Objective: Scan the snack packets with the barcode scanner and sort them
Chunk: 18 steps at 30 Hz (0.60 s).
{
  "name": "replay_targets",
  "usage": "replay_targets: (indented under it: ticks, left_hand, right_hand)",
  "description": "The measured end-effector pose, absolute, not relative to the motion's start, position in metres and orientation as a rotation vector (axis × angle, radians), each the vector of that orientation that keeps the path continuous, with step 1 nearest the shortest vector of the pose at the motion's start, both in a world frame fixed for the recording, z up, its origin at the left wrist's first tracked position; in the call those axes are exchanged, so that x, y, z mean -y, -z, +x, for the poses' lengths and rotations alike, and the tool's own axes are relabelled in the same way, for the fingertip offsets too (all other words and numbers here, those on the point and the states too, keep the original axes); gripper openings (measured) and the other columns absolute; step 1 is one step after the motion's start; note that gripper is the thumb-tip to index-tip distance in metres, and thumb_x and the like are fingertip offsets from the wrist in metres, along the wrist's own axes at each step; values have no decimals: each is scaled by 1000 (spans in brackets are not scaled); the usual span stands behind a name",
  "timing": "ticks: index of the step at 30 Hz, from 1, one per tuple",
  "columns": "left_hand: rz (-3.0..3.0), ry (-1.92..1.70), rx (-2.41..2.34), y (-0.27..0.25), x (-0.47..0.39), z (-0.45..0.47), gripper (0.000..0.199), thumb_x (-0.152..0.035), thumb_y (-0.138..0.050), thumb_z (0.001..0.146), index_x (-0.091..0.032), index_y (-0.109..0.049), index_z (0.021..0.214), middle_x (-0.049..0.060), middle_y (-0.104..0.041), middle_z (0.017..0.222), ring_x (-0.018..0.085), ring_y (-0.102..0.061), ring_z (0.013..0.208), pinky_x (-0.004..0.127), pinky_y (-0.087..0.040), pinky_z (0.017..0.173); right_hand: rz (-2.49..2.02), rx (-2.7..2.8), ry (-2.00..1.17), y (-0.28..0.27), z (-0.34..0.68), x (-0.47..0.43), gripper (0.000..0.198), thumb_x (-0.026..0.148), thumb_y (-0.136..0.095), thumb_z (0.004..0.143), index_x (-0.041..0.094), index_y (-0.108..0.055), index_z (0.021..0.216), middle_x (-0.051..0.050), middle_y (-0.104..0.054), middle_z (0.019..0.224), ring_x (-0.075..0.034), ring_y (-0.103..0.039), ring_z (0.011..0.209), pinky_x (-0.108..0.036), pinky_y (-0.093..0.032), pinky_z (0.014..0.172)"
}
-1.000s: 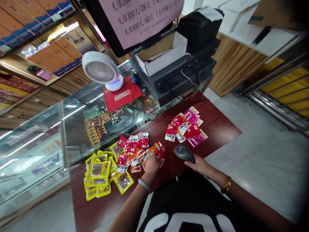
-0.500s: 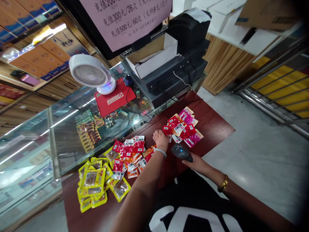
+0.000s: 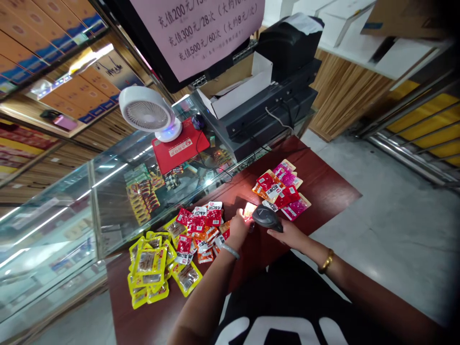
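Observation:
My right hand (image 3: 285,233) is wrapped round the handle of a black barcode scanner (image 3: 266,217). Bright light from the scanner's head falls on a small snack packet (image 3: 249,212), which my left hand (image 3: 238,227) pinches just above the table. Much of that packet is lost in glare and behind the scanner. Left of my left hand lies a pile of red and orange snack packets (image 3: 198,223), and farther left a heap of yellow-edged packets (image 3: 147,261). Beyond the scanner, red, orange and pink packets (image 3: 288,195) overlap on the right.
The packets lie on a dark red tabletop (image 3: 323,184) against a glass display counter (image 3: 111,206). On the counter are a white fan (image 3: 147,110), a red mat (image 3: 181,152), a mouse (image 3: 198,121) and an open white box (image 3: 244,91) on a dark cash drawer (image 3: 266,120).
My left hand has come back from the right-hand packets and now holds one in front of the scanner. The scanner has turned toward it, and its light is on the packet.

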<state>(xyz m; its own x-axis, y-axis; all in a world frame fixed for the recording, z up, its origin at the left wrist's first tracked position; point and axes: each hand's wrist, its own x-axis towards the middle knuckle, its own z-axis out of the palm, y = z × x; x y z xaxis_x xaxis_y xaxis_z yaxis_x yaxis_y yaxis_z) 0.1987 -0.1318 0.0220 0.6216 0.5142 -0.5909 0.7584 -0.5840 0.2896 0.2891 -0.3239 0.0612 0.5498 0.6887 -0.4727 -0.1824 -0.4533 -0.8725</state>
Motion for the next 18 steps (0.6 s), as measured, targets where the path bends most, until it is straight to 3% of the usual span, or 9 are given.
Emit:
replay_targets:
  ticks: [5,9,13,18]
  left_hand:
    - [2370,685,-1012,-37,109,158,47,-42,-74,79,-18,-53,114,10,-72,100,25,-69,95,28,-45,74]
    - [2719,536,-959,-57,94,143,37,-33,-68,83,-16,-57,114,15,-67,112,30,-61,110,37,-45,90]
    - [2740,335,-718,-52,105,195,29,-36,-65,86,-18,-61,109,11,-67,109,27,-60,109,38,-44,96]
    - [2494,288,-741,-20,136,301,49,-44,-70,82,-16,-58,120,12,-66,116,24,-60,111,33,-44,96]
  right_hand:
    - [-1734,431,-1088,-55,283,323,42,34,-74,75,18,-69,114,-9,-77,106,-29,-71,97,-43,-54,91]
    - [-1736,367,-1068,-46,280,332,42,34,-77,71,19,-71,110,-8,-78,105,-28,-71,96,-43,-54,91]
    - [-1771,261,-1036,-43,282,349,41,36,-75,73,21,-70,111,-5,-78,94,-26,-72,90,-39,-56,82]
    - [-1834,148,-985,-46,291,369,38,37,-72,74,16,-70,107,-4,-75,76,-23,-70,76,-32,-55,68]
